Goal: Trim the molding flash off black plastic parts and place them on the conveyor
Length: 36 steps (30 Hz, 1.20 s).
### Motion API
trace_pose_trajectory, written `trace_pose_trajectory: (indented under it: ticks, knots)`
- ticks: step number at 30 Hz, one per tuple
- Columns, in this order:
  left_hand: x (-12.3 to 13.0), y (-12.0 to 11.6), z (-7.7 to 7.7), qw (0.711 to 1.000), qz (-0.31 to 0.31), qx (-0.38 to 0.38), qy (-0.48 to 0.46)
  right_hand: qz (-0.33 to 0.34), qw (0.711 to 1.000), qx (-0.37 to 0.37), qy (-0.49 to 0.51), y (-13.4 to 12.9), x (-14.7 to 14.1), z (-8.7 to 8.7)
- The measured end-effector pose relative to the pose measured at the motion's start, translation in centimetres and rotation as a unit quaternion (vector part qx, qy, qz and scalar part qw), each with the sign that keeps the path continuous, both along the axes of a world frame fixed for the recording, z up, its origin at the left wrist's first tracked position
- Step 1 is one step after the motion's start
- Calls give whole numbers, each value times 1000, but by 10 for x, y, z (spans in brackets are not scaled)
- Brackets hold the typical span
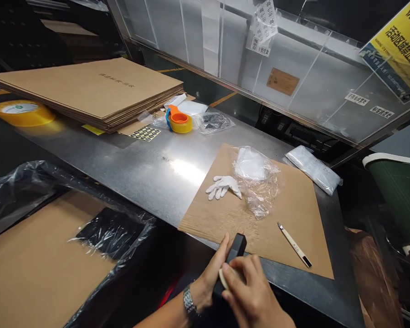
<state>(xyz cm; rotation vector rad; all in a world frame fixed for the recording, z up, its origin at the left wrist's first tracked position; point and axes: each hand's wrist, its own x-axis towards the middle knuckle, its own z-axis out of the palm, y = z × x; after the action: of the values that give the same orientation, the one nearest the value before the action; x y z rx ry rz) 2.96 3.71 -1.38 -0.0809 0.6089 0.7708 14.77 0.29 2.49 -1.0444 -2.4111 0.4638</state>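
Note:
My left hand [214,269], with a metal watch band at its wrist, is closed around a long black box-shaped object [238,246] held just off the table's front edge. Between the fingers of my right hand [251,287] is a small cream-coloured pad [223,278], which lies against the black object's side; the hand hides much of both. Beyond the hands, a white glove [223,187] rests on a cardboard sheet [205,218] beside a crumpled clear plastic bag [259,191] with white material inside. A slim white tool marked A26 [294,244] lies to the right on the cardboard.
On the metal table [140,173] stand a stack of flat cardboard [82,91], an orange tape dispenser [179,119] and a sticker sheet [145,133]. A yellow tape roll [22,113] is at far left. A plastic-lined carton [48,259] is at lower left, a wrapped packet [314,168] at right.

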Motion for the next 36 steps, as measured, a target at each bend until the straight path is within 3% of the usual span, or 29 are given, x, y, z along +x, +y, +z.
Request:
trace_pose_trajectory:
  ticks: [3,5,9,15,20,23,25,28,33,36]
  knots:
    - [0,3,-2,985,-86,-74,-126,10,996,40,79,-10,-6,-15]
    - [0,4,-4,977,-114,-78,-163,-7,992,49,115,-12,-2,-24]
    - [3,5,-2,974,-74,-96,-190,-50,991,37,118,-12,10,-32]
    - [4,11,8,983,4,-169,-77,-46,986,125,100,-19,6,-37]
    - [-9,21,12,990,71,-120,-5,-82,979,179,52,-12,32,-63]
    - [-10,21,15,987,123,-52,86,-197,970,140,33,6,61,-86]
    - [-8,18,17,981,114,12,157,-271,956,109,8,22,77,-99]
    - [-5,12,17,977,63,52,198,-321,942,97,-15,44,91,-112]
    - [-8,5,19,990,56,19,128,-363,926,105,-16,54,88,-108]
    - [-10,3,22,993,38,60,91,-372,922,103,-4,47,85,-93]
